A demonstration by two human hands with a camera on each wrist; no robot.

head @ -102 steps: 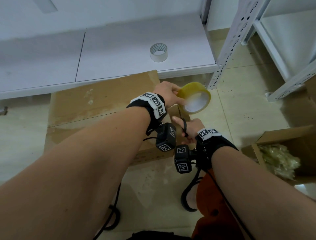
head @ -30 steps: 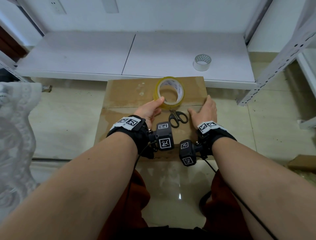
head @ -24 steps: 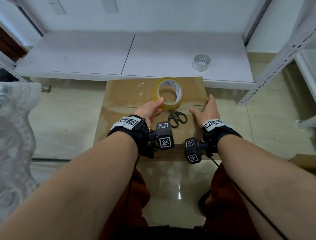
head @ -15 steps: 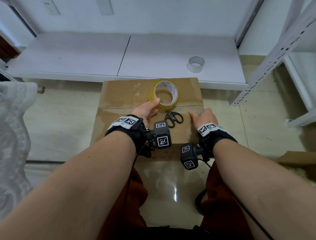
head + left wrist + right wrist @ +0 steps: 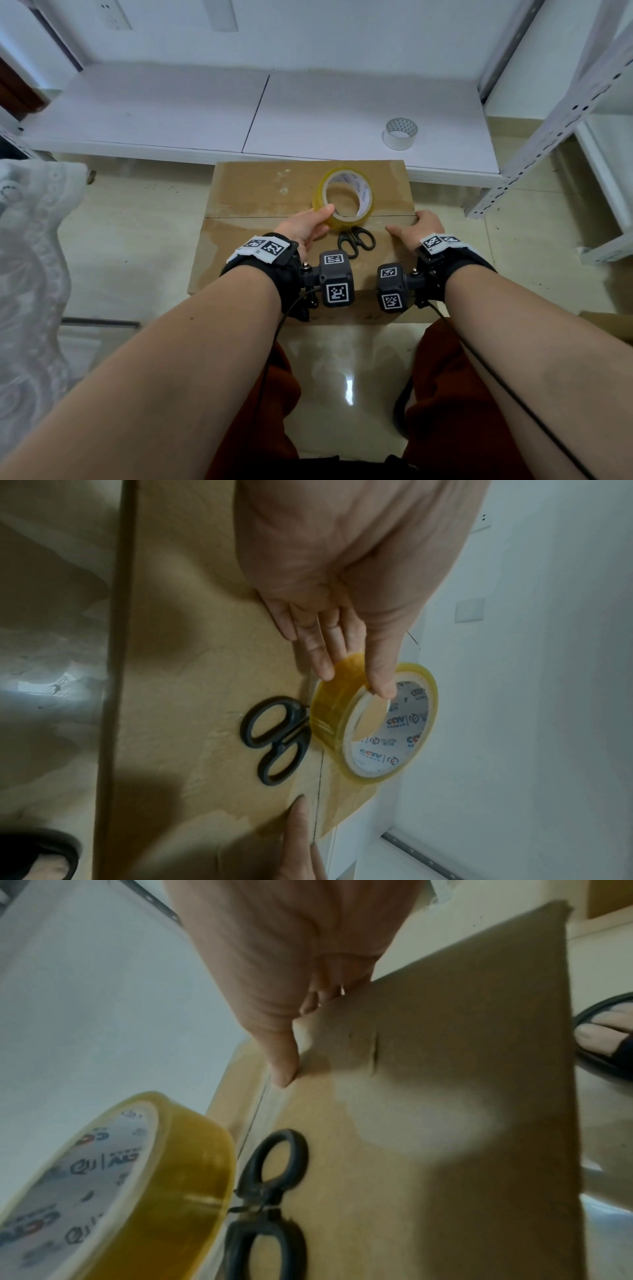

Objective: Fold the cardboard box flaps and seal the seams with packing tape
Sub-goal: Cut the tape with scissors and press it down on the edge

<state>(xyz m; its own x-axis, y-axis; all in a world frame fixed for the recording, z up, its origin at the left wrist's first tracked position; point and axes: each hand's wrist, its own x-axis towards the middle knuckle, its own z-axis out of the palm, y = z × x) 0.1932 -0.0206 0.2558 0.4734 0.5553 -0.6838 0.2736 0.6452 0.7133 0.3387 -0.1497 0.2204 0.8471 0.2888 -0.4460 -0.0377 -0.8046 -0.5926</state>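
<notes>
a closed brown cardboard box (image 5: 260, 246) sits on the tiled floor (image 5: 130, 240) just in front of a low white shelf board (image 5: 205, 113), its two top flaps folded flat so that they meet in a straight seam (image 5: 246, 217) running left to right across the lid. a yellowish roll of clear packing tape (image 5: 343, 197) stands on edge on the lid right at that seam, its white printed core facing the person.

the left hand (image 5: 306, 228) holds the roll: in the left wrist view the thumb (image 5: 378, 653) hooks over the rim into the core while the other fingers (image 5: 320, 647) lie against the outer tape band, so this hand is gripping the roll. a stretch of tape seems to lie along the seam from the roll toward the right edge, though the clear film is hard to make out.

the right hand (image 5: 412, 229) rests at the right edge of the lid at the seam. its thumb (image 5: 281, 1053) lies straight and presses on the cardboard just beside the seam; the other fingers curl over the box's right edge, wrapping the cardboard.

a pair of black-handled scissors (image 5: 354, 240) lies flat on the near flap between the two hands, handles toward the person, blades hidden under the roll.

a second, smaller whitish tape roll (image 5: 399, 133) stands on the shelf board, far right of the box and well apart from it. a white perforated metal shelving upright (image 5: 555, 113) slants along the right side, and white lace fabric (image 5: 30, 267) hangs at the left.
</notes>
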